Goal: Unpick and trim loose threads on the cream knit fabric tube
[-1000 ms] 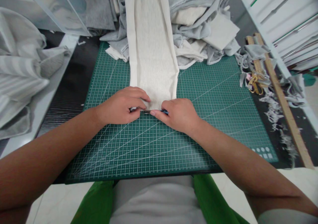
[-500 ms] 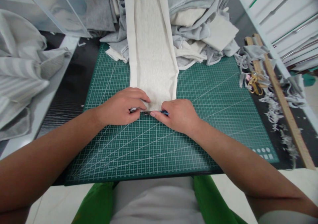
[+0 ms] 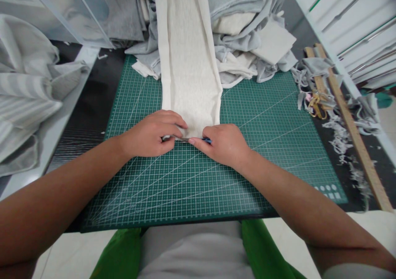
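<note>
A long cream fabric strip (image 3: 188, 76) runs from the pile at the back down the middle of the green cutting mat (image 3: 262, 155). My left hand (image 3: 151, 132) pinches the strip's near end at its left corner. My right hand (image 3: 224, 143) presses on the near end's right side and holds a thin blue-handled tool (image 3: 206, 140) flat along the fabric's edge. The tool's tip lies between my two hands, mostly hidden by my fingers.
A heap of grey and cream fabric pieces (image 3: 247, 35) lies at the mat's far edge. To the right are wooden rulers (image 3: 349, 122), gold scissors (image 3: 317, 105) and fabric scraps (image 3: 343, 138). Folded grey cloth (image 3: 27, 93) sits at the left.
</note>
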### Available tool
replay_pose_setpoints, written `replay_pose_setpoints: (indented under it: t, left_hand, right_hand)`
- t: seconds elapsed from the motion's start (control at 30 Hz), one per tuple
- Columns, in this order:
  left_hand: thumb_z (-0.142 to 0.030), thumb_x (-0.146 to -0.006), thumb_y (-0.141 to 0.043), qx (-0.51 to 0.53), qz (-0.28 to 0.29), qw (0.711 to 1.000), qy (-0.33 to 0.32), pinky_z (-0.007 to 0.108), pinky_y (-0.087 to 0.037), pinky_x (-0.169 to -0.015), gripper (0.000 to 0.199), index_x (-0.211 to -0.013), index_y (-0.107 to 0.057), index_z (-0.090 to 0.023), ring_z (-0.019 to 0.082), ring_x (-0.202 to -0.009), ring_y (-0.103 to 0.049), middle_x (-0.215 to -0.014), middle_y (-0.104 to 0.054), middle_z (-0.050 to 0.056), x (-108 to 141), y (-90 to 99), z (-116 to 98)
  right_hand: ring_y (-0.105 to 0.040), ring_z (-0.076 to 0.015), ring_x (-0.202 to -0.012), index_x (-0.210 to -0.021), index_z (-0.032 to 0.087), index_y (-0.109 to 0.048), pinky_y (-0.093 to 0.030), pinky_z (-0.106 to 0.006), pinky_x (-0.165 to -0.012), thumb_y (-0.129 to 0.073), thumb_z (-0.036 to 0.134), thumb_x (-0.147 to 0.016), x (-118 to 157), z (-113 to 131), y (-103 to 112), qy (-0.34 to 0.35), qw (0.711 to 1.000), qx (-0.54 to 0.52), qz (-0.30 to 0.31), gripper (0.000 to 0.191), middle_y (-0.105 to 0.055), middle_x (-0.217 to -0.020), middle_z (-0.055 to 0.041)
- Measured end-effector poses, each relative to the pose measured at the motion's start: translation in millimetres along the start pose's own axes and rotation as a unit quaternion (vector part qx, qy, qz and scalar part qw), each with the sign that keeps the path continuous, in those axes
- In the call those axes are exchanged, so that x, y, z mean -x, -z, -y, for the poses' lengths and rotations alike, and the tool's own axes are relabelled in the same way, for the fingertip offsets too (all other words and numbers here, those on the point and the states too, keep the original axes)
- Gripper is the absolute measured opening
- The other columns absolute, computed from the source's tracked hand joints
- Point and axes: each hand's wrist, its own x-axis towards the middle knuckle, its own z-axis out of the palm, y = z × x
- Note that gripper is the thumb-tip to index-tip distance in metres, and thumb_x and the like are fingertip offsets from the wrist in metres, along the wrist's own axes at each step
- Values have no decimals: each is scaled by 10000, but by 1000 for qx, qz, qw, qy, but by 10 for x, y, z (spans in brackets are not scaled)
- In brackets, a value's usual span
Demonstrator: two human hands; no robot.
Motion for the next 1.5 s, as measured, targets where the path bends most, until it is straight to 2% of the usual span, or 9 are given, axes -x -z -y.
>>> replay_pose_setpoints:
  t: [1.1, 1.33, 1.5]
  left_hand:
    - [-34, -790, -563, 4, 10, 1000, 6, 381, -519, -1012, 240, -893, -713, -190, 206, -1094, -676, -1120, -733, 71, -13, 3, -8]
    - [-32, -782, -556, 6, 8, 1000, 4, 367, -517, -1003, 257, -900, -716, -195, 205, -1085, -677, -1102, -733, 65, -20, 10, -11]
    - [-59, -782, -561, 11, 11, 1000, 12, 369, -517, -1010, 262, -911, -713, -229, 202, -1104, -674, -1120, -734, 45, -14, 9, -6]
  right_hand:
    - [-627, -192, -627, -776, 206, -756, -165, -321, -561, -312, 720, -982, -62, 97, 33, -13, 999, 37, 18, 710, -721, -658, -63]
    - [-625, -201, -631, -809, 198, -770, -190, -316, -556, -298, 713, -986, -74, 120, 57, -18, 999, 40, 29, 721, -707, -646, -71]
    - [-634, -218, -658, -852, 207, -789, -255, -312, -568, -303, 707, -988, -98, 140, 85, -27, 998, 35, 49, 710, -715, -665, -78]
